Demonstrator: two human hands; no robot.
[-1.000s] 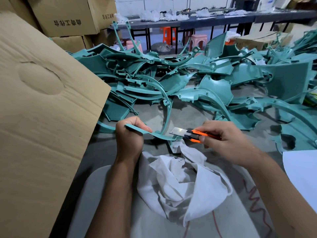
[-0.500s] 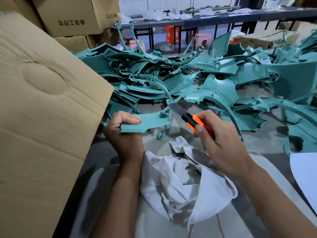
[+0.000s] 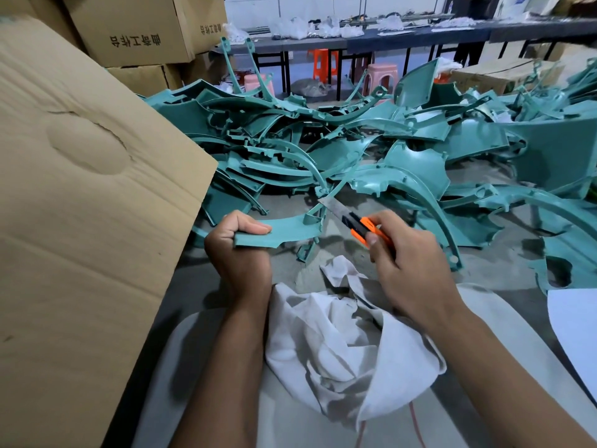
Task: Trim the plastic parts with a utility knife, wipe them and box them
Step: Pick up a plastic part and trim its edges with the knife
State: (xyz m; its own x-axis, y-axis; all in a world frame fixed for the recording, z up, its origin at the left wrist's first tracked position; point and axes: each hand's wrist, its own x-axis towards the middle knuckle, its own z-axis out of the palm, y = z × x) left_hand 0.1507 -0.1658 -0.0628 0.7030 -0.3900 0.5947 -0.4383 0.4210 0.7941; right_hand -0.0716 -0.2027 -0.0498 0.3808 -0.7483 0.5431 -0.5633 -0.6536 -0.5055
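Two hands engaged: left hand grips the plastic part, since turned flat-side up; right hand clasps the knife, blade now at the part's 2 o'clock end. Trimming continues.

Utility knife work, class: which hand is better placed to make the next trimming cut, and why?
Right. The right hand holds the utility knife with its blade beside the teal plastic part; the left hand grips that part.
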